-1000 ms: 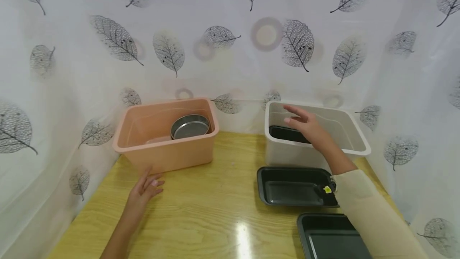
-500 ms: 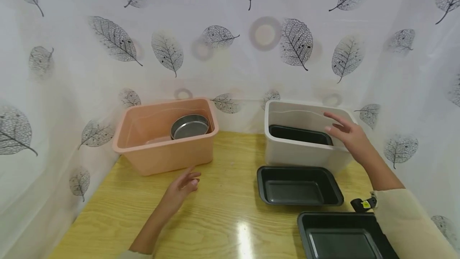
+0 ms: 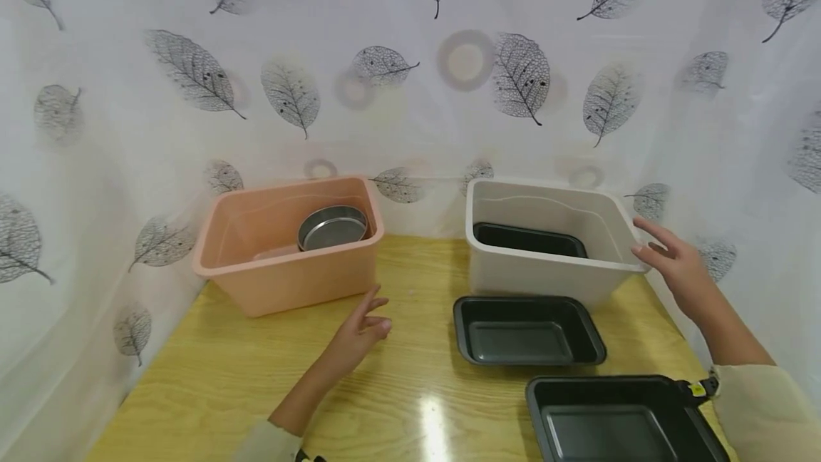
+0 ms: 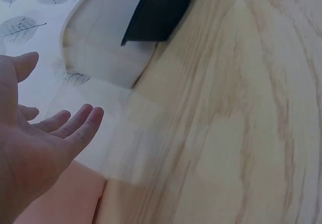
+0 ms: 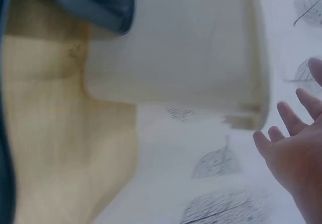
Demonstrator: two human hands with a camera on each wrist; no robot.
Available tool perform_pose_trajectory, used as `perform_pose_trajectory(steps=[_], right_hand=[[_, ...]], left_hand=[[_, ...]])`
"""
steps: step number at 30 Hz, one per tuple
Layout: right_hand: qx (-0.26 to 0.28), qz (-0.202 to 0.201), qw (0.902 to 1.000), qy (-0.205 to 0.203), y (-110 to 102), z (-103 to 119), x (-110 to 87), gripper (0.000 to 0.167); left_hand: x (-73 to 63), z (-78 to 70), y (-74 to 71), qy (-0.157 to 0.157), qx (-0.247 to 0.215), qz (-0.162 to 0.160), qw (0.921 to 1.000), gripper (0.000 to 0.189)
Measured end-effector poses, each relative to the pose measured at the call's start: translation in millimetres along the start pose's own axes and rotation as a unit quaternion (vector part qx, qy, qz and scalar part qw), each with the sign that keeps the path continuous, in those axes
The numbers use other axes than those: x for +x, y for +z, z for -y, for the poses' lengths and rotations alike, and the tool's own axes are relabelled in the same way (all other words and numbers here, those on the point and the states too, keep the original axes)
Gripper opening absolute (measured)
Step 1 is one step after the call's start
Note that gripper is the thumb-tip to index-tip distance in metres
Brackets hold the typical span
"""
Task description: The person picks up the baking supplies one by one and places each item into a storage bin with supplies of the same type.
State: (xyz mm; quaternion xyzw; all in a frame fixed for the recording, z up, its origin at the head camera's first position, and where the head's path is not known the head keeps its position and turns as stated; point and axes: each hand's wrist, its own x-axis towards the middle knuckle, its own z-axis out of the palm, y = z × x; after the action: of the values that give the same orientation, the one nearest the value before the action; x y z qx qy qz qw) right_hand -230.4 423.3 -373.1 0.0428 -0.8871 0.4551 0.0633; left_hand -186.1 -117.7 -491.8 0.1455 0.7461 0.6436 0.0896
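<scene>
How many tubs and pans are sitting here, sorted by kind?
Plastic tubs: 2 (peach tub, white tub)
Dark rectangular baking pans: 3 (far pan and near pan on the table, partly hidden pan inside the white tub)
Round metal pan: 1 (in the peach tub)
Total: 6 visible

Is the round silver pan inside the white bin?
No, the round silver pan sits inside the peach bin.
</scene>
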Motion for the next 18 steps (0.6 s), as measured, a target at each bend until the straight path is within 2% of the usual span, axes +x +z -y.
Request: perform_pose_trajectory(steps=[3, 7, 8, 11, 15, 18], right_hand=[[-0.009, -0.005, 0.9998, 0.019, -2.3, -13.2, -0.8, 0.066], [0.000, -0.008, 0.9998, 0.020, 1.9, -28.0, -2.0, 0.070], [0.012, -0.006, 0.9998, 0.018, 2.9, -30.9, -2.0, 0.070], [0.092, 0.009, 0.9957, 0.005, 6.3, -36.9, -0.5, 0.071], [0.224, 0.026, 0.9743, -0.007, 10.4, -40.3, 2.1, 0.073], [0.282, 0.027, 0.9592, 0.000, 12.0, -40.7, 2.0, 0.074]], left_hand=[[5.3, 3.4, 9.0, -0.013, -0.006, 0.011, 0.9998, 0.075], [8.8, 4.7, 16.9, -0.026, -0.004, 0.032, 0.9991, 0.074], [9.4, 4.9, 18.6, -0.027, -0.004, 0.039, 0.9989, 0.074], [9.9, 4.8, 22.9, -0.028, -0.001, 0.052, 0.9982, 0.074], [10.9, 7.4, 28.3, -0.022, -0.004, 0.062, 0.9978, 0.071], [12.5, 10.7, 34.8, -0.028, -0.005, 0.063, 0.9976, 0.069]])
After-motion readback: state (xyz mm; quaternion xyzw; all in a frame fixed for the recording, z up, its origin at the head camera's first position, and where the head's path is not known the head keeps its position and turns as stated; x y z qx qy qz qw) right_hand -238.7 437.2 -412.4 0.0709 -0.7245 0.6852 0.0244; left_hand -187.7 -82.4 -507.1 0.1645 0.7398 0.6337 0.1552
